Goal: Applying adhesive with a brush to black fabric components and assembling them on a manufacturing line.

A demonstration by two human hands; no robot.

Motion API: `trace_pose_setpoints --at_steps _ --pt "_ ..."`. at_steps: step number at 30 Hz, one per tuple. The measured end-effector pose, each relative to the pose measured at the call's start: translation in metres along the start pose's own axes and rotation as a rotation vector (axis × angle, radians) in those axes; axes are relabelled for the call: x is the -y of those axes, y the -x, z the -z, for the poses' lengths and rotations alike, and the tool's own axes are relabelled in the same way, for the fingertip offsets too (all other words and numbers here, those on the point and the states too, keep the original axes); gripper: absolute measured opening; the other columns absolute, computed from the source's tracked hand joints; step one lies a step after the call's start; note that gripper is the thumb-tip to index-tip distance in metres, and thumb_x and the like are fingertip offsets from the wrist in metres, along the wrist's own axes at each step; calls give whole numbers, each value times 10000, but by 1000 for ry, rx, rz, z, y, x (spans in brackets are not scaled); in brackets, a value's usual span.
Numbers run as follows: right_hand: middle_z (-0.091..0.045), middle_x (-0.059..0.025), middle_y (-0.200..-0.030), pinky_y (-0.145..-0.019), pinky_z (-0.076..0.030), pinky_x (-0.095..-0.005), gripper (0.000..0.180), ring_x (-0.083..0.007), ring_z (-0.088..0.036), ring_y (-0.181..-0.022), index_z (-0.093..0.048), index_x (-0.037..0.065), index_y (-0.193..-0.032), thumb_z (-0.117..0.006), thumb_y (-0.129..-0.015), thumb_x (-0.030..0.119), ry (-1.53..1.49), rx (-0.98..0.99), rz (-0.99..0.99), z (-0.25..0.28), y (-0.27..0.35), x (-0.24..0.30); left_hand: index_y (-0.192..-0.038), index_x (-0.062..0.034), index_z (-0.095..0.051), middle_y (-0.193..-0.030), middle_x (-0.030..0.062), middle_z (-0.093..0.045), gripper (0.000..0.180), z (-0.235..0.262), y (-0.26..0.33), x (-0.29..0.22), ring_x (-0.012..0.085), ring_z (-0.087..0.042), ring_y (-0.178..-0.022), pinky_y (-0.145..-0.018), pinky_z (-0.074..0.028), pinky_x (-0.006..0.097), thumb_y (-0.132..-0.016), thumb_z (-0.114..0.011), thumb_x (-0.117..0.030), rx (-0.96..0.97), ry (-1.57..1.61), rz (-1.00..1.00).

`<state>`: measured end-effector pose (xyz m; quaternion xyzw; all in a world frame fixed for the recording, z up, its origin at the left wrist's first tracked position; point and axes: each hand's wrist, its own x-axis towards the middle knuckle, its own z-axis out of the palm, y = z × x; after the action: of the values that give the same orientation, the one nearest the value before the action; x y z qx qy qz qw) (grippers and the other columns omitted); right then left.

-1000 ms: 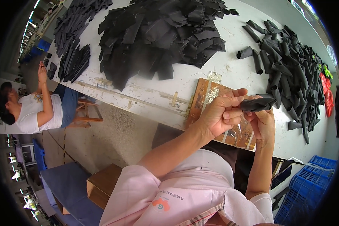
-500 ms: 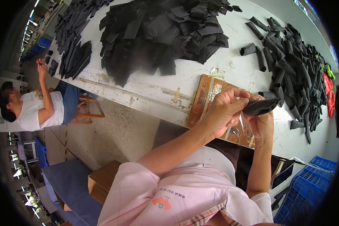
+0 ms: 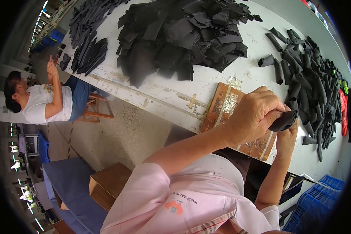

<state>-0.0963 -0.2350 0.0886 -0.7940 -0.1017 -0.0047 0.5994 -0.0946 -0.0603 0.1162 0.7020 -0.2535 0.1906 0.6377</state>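
A short tube of black fabric (image 3: 283,122) is held above the table's near edge. My left hand (image 3: 255,113) grips its left side, with the fingers bent and the back of the hand turned up. From the right, my right hand (image 3: 288,141) closes on the tube, though most of its fingers are hidden behind the fabric. Below my left hand lies a brown wooden board (image 3: 213,113) with strips of shiny tape on it. Beyond my hands, on the right, many similar black fabric tubes (image 3: 310,85) lie heaped.
Flat black fabric pieces (image 3: 179,39) form a large pile on the white table (image 3: 156,93). Narrow black strips (image 3: 90,56) lie farther left. A co-worker (image 3: 46,97) sits at the table's left. A cardboard box (image 3: 110,182) and blue crates (image 3: 319,199) stand below table height.
My left hand has turned over, its back now upward, and shifted right along the tube. The tube looks shorter and more bunched. The whole view has shifted slightly.
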Motion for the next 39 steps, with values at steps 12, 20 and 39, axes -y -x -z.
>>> trace_pose_setpoints --at_steps 12,20,39 --pt "-573 -93 -690 -520 -385 -289 174 -238 -504 -566 -581 -1 -750 -617 -774 168 554 95 401 -14 -13 53 -808 -15 -537 -743 67 -572 53 9 19 2 149 -544 -667 -558 -415 252 -769 -570 -30 -116 405 391" --pt "-570 -43 -776 -613 -411 -199 133 -75 -503 -694 -532 -29 -816 -510 -855 96 429 186 373 -6 -2 13 -1060 6 -489 -1015 80 -541 276 -4 18 12 127 -521 -924 -808 -403 236 -809 -581 -62 75 588 297" --pt "-563 -125 -710 -544 -431 -379 205 -318 -550 -639 -553 4 -734 -631 -711 192 296 114 317 -15 -4 9 -946 33 -537 -826 88 -595 178 -20 -6 -7 85 -539 -721 -674 -439 201 -806 -595 -62 37 438 160"
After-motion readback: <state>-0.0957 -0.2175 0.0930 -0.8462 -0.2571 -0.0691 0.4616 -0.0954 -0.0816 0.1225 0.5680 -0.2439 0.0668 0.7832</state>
